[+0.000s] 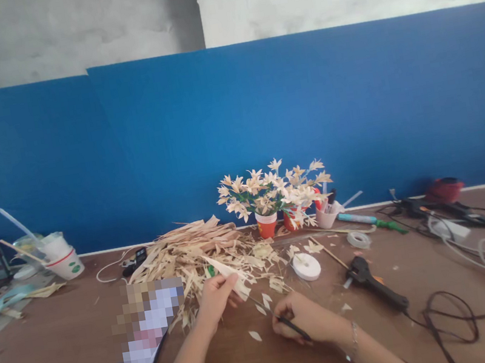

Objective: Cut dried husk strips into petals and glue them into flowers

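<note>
My left hand pinches a pale, pointed piece of dried corn husk between thumb and fingers. My right hand is closed around a slim dark tool; its thin tip points up and left toward the husk, and its exact kind is not clear. Small cut husk petals lie on the table between and below my hands. Behind my left hand spreads a heap of dried husks. Pale husk flowers with green leaves stand in a red cup at the back.
A roll of white tape and a black glue gun with a trailing cord lie on the right. A phone with a blurred screen rests on the left. A white cup stands farther left. Cables cross the right side of the table.
</note>
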The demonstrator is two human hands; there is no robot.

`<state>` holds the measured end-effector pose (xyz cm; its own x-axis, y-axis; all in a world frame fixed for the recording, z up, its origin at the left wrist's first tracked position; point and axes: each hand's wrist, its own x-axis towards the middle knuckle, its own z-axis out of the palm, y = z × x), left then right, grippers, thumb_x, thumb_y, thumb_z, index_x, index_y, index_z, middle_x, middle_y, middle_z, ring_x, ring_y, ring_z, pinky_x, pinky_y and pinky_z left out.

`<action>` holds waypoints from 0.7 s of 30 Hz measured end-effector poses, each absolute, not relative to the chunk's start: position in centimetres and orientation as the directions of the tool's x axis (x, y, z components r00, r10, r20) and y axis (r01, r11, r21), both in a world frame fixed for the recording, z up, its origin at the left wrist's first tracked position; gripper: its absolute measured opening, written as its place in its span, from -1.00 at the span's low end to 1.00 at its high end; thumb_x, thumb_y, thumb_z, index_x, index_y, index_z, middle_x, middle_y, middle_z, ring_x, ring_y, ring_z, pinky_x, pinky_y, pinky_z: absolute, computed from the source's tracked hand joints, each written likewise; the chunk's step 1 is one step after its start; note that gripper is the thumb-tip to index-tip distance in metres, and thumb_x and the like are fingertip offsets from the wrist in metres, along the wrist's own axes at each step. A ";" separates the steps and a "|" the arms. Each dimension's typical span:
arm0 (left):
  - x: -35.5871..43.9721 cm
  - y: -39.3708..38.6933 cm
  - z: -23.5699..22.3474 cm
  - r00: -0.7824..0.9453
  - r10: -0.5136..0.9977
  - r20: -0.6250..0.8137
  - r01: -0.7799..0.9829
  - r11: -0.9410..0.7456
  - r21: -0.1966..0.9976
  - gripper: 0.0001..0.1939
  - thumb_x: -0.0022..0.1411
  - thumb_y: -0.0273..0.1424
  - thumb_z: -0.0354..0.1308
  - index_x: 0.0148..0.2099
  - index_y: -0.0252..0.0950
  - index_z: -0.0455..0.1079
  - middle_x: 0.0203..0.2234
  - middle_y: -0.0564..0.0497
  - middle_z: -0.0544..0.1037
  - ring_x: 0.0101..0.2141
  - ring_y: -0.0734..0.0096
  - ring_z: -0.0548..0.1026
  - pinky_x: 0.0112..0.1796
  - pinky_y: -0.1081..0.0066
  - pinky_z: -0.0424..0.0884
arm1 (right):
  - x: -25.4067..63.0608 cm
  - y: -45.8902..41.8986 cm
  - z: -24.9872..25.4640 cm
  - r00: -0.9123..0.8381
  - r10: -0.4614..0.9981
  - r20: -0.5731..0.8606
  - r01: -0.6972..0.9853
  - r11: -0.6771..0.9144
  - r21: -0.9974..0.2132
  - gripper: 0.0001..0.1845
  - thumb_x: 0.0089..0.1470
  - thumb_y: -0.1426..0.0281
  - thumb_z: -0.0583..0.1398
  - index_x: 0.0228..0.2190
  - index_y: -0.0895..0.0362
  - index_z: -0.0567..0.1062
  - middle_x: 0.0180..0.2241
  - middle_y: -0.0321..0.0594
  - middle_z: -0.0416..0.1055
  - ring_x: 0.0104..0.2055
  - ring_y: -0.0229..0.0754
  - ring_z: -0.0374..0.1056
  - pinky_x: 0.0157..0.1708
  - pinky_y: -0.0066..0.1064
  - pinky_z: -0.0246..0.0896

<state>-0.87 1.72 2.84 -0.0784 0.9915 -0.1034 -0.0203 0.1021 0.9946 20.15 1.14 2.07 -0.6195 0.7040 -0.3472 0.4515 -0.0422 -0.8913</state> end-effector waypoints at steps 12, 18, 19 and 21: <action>-0.2 1.4 2.4 -0.183 0.969 -0.168 -0.217 0.127 0.968 -0.64 -0.11 -0.13 0.28 -0.45 -0.38 0.48 -0.59 -0.03 0.57 -0.54 0.37 0.50 -0.53 0.48 0.41 | 19.6 0.9 3.1 -0.549 0.758 -0.353 0.478 -0.062 -0.876 -0.80 -0.18 0.33 0.12 -0.53 0.20 0.44 -0.78 -0.44 0.21 -0.80 -0.45 0.05 -0.81 -0.65 0.00; 0.1 1.4 2.4 -0.192 0.965 -0.180 -0.266 0.125 0.956 -0.60 -0.14 -0.12 0.29 -0.43 -0.40 0.48 -0.56 -0.05 0.58 -0.53 0.37 0.51 -0.51 0.49 0.42 | 19.6 1.0 2.7 -0.542 0.762 -0.355 0.475 -0.070 -0.877 -0.80 -0.18 0.32 0.12 -0.53 0.20 0.43 -0.76 -0.44 0.22 -0.79 -0.45 0.08 -0.82 -0.66 0.00; 0.1 1.4 2.4 -0.191 0.965 -0.180 -0.277 0.123 0.953 -0.60 -0.14 -0.12 0.29 -0.44 -0.41 0.47 -0.56 -0.05 0.58 -0.52 0.37 0.51 -0.50 0.49 0.42 | 19.6 1.0 2.6 -0.546 0.761 -0.351 0.472 -0.067 -0.879 -0.81 -0.18 0.32 0.12 -0.53 0.20 0.43 -0.77 -0.44 0.22 -0.80 -0.45 0.07 -0.82 -0.66 -0.01; 0.2 1.4 2.4 -0.189 0.965 -0.183 -0.306 0.119 0.944 -0.59 -0.15 -0.12 0.31 -0.43 -0.41 0.47 -0.54 -0.07 0.59 -0.51 0.37 0.52 -0.49 0.49 0.43 | 19.6 1.0 2.5 -0.553 0.760 -0.341 0.463 -0.060 -0.885 -0.81 -0.18 0.32 0.12 -0.53 0.20 0.43 -0.78 -0.45 0.21 -0.80 -0.46 0.05 -0.82 -0.66 -0.01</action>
<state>0.23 1.37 2.38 -0.1893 0.9647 -0.1829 -0.3063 0.1189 0.9445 19.58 1.04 2.50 -0.5531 0.7600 -0.3412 0.4626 -0.0604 -0.8845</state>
